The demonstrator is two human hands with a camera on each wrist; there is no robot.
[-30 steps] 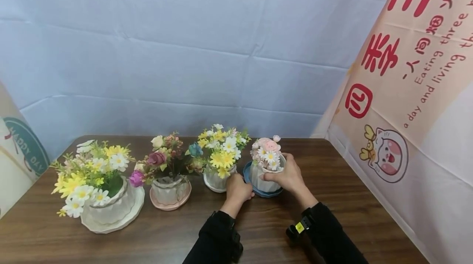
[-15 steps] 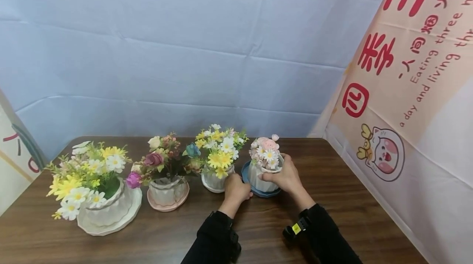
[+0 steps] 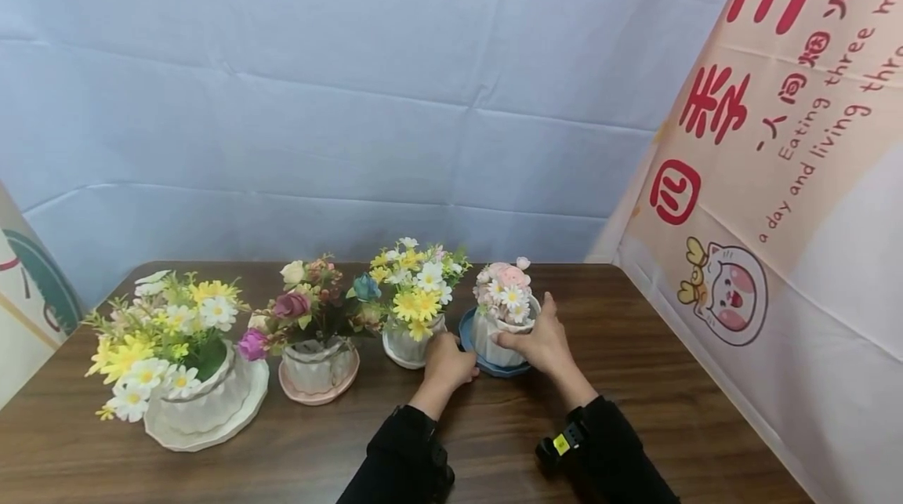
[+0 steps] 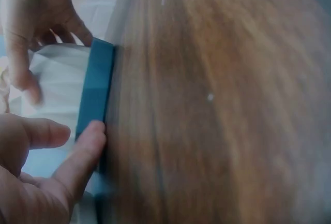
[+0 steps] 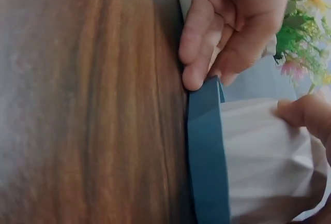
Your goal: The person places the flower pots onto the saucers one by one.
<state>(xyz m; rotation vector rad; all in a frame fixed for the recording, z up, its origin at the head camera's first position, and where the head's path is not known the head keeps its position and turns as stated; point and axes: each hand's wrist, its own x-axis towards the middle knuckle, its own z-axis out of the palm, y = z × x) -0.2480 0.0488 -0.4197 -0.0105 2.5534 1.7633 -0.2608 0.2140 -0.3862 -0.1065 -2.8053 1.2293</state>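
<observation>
A white fluted flowerpot (image 3: 488, 339) with pink and white flowers stands on a blue saucer (image 3: 504, 370) at the right of the row. My right hand (image 3: 542, 337) grips this pot, thumb on its near side and fingers round its right side. The left hand (image 3: 449, 363) is at the saucer's left edge; in the right wrist view its thumb and fingers pinch the rim of the blue saucer (image 5: 207, 146). Left of it, a second white pot (image 3: 407, 346) holds yellow and white flowers on a white saucer, partly hidden by the left hand.
Further left stand a pot of purple and cream flowers (image 3: 320, 367) on a pink saucer and a larger pot of yellow and white flowers (image 3: 197, 402) on a white saucer. A pale cloth (image 3: 317, 96) hangs behind the brown wooden table (image 3: 508, 441).
The head view has shifted slightly, so everything appears a little further left. Both hands stay at the blue saucer and its pot; the right fingertips appear slightly more raised.
</observation>
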